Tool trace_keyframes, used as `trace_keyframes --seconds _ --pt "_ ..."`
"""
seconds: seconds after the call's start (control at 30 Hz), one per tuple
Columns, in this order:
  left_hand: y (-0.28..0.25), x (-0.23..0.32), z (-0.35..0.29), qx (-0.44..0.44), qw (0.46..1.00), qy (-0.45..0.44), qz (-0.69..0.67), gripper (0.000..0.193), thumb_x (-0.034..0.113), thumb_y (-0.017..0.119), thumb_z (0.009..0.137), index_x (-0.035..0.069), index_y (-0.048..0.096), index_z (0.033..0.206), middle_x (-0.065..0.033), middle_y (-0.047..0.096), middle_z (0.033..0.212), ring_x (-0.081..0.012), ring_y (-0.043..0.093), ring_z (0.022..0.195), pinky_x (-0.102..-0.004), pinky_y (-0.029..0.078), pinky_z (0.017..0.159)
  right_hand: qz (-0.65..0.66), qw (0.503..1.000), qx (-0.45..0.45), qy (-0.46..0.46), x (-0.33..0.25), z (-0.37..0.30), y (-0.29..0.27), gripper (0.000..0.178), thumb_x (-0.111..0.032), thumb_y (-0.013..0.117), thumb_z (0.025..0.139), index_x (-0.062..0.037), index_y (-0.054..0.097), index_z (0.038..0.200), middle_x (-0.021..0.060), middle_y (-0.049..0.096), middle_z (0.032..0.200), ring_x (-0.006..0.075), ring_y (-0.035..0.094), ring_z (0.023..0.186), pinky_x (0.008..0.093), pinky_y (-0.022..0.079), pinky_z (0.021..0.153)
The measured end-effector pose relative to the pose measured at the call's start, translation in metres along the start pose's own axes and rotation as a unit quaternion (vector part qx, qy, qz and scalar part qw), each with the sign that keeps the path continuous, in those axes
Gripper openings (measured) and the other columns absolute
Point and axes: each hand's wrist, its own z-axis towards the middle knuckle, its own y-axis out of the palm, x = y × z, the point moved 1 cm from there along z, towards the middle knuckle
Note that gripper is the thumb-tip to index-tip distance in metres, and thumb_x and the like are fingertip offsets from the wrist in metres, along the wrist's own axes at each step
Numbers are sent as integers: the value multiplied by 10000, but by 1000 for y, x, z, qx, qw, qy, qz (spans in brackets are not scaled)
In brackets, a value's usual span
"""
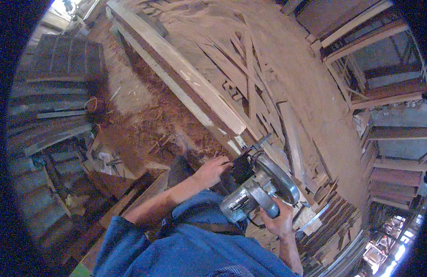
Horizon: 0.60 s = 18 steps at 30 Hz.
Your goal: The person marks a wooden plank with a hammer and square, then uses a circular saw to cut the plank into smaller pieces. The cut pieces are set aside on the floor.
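Observation:
A grey and black circular saw with a rounded blade guard is at the near end of a long, pale timber beam. My right hand wraps round its rear handle. On the saw's left side, the fingers of my left hand are bent and closed at the edge of the dark base plate; part of their grip is hidden. The beam runs away to the far left, with a narrower pale strip along its left side. The saw hides the blade and the beam's nearest part.
Loose offcuts and slats lie on the sawdust-covered floor right of the beam. Stacked thin boards stand close by my right arm. Dark timber is piled at left, and shelves with planks line the right.

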Motion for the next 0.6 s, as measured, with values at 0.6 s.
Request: trace_keyframes --seconds 0.6 --pt "-32 2 22 -95 977 96 164 429 111 679 763 55 567 1173 -128 523 1131 -329 561 1086 -419 483 976 48 998 -44 -23 0 11 -5 419 -97 793 725 5 670 1112 159 724 890 262 730 788 352 562 714"
